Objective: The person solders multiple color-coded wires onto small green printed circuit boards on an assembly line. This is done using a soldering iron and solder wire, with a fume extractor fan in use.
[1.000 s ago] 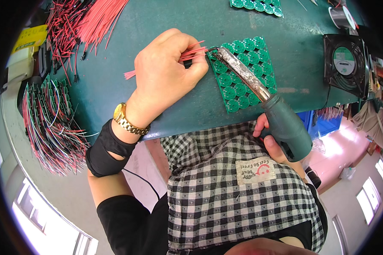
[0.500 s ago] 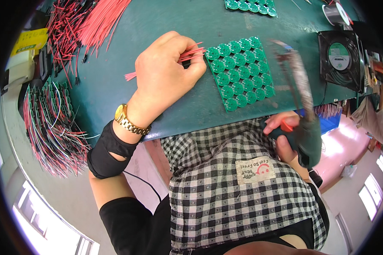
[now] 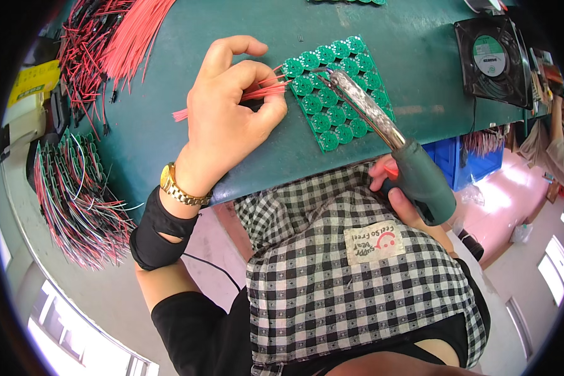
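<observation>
My left hand (image 3: pixel 222 119) pinches several thin red wires (image 3: pixel 266 92) between thumb and finger, with another finger raised above them. The wire ends reach the left edge of a panel of round green circuit boards (image 3: pixel 328 139), flat on the table. My right hand (image 3: pixel 408 210) grips a soldering gun (image 3: pixel 423 182) with a dark green body, a red trigger and a stained metal barrel. Its barrel slants over the panel and its tip is near the wire ends at the upper left boards. Whether the tip touches a board I cannot tell.
Bundles of red wires (image 3: pixel 135 41) lie at the table's far left. Wired boards (image 3: pixel 81 200) hang in a heap at the left edge. A black fan (image 3: pixel 492 59) stands at the right, with a blue bin (image 3: pixel 442 160) below the table edge. Another green panel shows at the top.
The soldering gun has swung left, from beside the panel to over it. A finger of my left hand has lifted off the wires. The whole view has shifted a little.
</observation>
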The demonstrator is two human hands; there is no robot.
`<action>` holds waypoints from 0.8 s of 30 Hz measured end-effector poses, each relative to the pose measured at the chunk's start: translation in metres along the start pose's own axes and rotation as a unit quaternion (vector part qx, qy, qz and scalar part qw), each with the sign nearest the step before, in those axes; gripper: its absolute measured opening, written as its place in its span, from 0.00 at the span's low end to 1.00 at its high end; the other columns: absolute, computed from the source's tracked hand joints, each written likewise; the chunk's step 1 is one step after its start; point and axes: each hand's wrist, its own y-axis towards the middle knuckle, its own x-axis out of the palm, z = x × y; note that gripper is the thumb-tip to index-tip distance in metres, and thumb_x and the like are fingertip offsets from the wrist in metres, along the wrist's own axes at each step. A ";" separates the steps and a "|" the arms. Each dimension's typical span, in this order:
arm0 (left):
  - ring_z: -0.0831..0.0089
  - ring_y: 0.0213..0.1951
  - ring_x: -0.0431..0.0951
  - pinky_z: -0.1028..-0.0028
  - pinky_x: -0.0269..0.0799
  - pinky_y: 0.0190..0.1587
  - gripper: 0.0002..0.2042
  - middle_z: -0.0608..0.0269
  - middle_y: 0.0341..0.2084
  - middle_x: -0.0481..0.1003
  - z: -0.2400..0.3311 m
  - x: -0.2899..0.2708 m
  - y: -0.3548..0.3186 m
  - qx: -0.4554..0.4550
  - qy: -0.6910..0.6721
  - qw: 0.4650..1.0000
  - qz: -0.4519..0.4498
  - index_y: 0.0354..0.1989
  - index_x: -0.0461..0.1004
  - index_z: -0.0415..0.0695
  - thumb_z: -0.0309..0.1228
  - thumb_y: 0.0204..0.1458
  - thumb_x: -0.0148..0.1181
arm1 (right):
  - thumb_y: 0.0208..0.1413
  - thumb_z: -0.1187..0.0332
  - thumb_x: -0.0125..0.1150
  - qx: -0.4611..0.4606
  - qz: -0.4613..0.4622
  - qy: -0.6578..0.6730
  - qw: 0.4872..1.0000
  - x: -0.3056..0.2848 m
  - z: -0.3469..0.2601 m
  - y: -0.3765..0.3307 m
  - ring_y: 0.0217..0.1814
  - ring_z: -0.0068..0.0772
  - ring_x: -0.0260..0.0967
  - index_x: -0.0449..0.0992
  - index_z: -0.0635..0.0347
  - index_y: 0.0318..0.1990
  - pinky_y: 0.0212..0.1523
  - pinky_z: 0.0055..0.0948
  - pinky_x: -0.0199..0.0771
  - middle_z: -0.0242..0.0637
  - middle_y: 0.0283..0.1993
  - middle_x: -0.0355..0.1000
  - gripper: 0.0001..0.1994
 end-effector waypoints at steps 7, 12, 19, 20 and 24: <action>0.83 0.24 0.70 0.83 0.68 0.28 0.04 0.61 0.42 0.71 -0.002 0.000 -0.001 -0.003 -0.014 0.999 -0.032 0.23 0.73 0.38 0.19 0.38 0.61 | 0.50 0.68 0.60 0.003 0.075 0.017 0.997 0.010 0.017 0.003 0.33 0.21 0.73 0.69 0.67 0.50 0.36 0.21 0.73 0.38 0.37 0.74 0.20; 0.84 0.24 0.71 0.83 0.68 0.28 0.05 0.62 0.41 0.71 -0.002 -0.001 -0.002 -0.015 -0.007 0.999 -0.045 0.23 0.72 0.38 0.18 0.37 0.61 | 0.46 0.69 0.61 -0.004 0.080 -0.067 0.995 0.013 0.019 0.007 0.33 0.23 0.75 0.71 0.66 0.48 0.36 0.22 0.74 0.36 0.34 0.76 0.20; 0.84 0.24 0.71 0.83 0.69 0.27 0.05 0.61 0.41 0.71 -0.002 0.001 -0.002 -0.007 0.000 0.999 -0.039 0.23 0.72 0.38 0.17 0.37 0.60 | 0.47 0.69 0.59 0.011 0.023 -0.120 0.992 0.005 0.015 0.007 0.32 0.25 0.75 0.71 0.66 0.49 0.36 0.24 0.74 0.37 0.34 0.76 0.20; 0.84 0.24 0.71 0.83 0.69 0.27 0.05 0.61 0.41 0.71 -0.002 0.001 -0.002 -0.007 -0.001 0.999 -0.038 0.23 0.72 0.38 0.17 0.37 0.60 | 0.48 0.69 0.59 0.000 0.046 -0.085 0.995 0.009 0.017 0.006 0.32 0.25 0.75 0.70 0.66 0.49 0.35 0.24 0.74 0.37 0.34 0.75 0.19; 0.80 0.23 0.74 0.80 0.70 0.27 0.04 0.63 0.40 0.72 -0.002 0.002 -0.001 -0.015 0.001 0.999 -0.034 0.22 0.73 0.39 0.20 0.36 0.61 | 0.50 0.69 0.58 -0.042 0.068 -0.043 0.996 0.006 0.021 0.005 0.31 0.24 0.74 0.70 0.67 0.49 0.35 0.23 0.74 0.39 0.35 0.75 0.18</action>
